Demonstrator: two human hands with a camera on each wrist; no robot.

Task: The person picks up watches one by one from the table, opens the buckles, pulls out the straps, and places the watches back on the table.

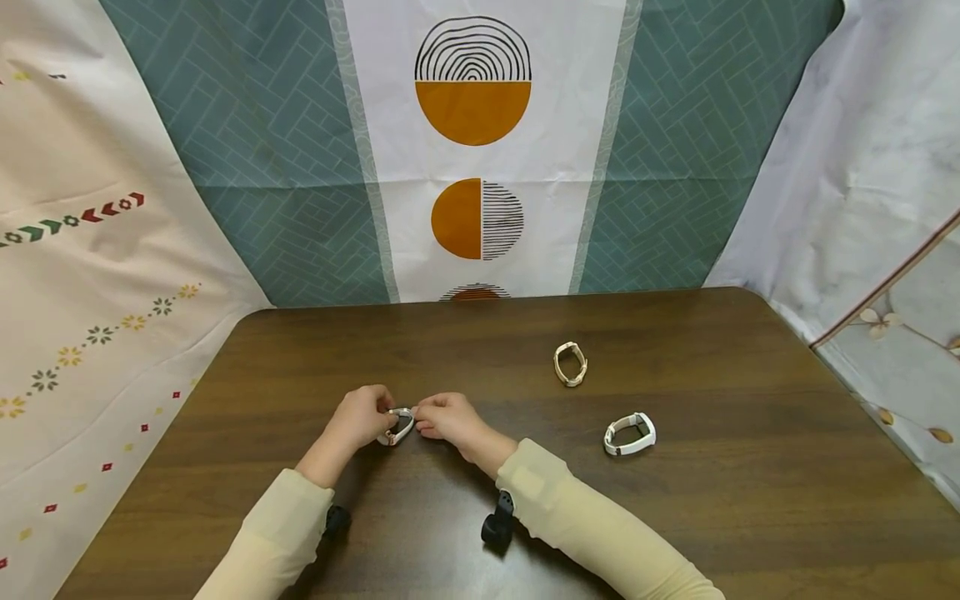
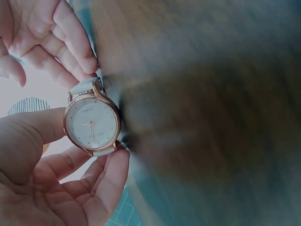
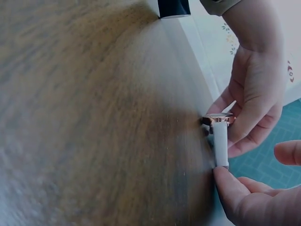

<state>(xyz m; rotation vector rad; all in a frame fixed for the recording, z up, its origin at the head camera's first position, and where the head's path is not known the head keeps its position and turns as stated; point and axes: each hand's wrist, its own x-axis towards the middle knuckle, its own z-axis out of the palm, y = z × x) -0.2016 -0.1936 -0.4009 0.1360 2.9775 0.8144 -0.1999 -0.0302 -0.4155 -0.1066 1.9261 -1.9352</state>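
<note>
The left hand (image 1: 362,418) pinches a rose-gold quartz wristwatch (image 2: 91,122) between thumb and fingers, while a finger of the right hand (image 1: 450,419) touches the far end of its white strap (image 3: 220,143), thumb apart. The watch is left of the middle of the desk (image 1: 420,533). Steadying it by its edge, with only light pressure on the strap, would probably work best. To the right rests a white wristwatch (image 1: 630,448), and beyond it a gold-toned wristwatch (image 1: 562,376); neither sits in a container.
</note>
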